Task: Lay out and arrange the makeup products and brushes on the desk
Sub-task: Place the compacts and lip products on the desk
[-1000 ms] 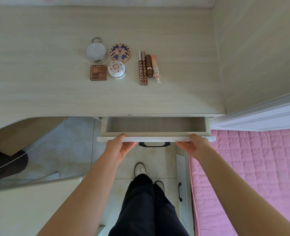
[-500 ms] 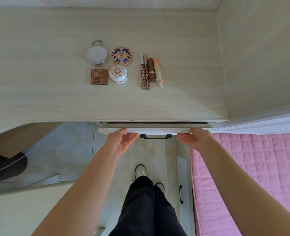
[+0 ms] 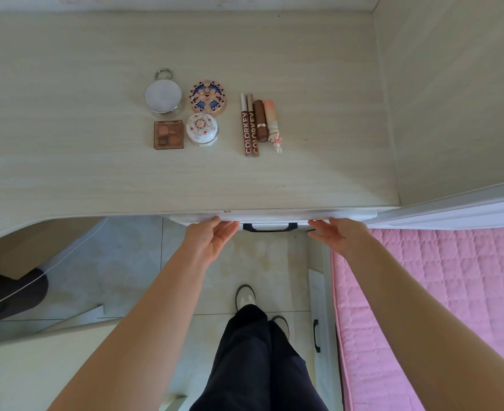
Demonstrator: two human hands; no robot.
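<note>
On the pale wooden desk (image 3: 67, 129) the makeup lies in two groups. A round silver compact (image 3: 163, 97), a patterned round compact (image 3: 207, 96), a brown square palette (image 3: 169, 134) and a white domed jar (image 3: 202, 130) form a square. To their right lie two COLORKEY tubes (image 3: 250, 129), a brown lipstick (image 3: 260, 120) and a peach tube with a bunny charm (image 3: 272, 123) side by side. My left hand (image 3: 213, 237) and my right hand (image 3: 338, 234) touch the front of the shut drawer (image 3: 271, 216) with straight fingers, either side of its black handle (image 3: 270, 227).
A pink quilted bed (image 3: 440, 292) lies at the right, beside a white cabinet front with a black handle (image 3: 316, 336). A wall panel (image 3: 452, 84) bounds the desk on the right. My legs and shoes (image 3: 246, 296) stand on the tiled floor below.
The drawer was open and empty one second ago; both hands have pushed it in, and it now sits flush under the desk edge.
</note>
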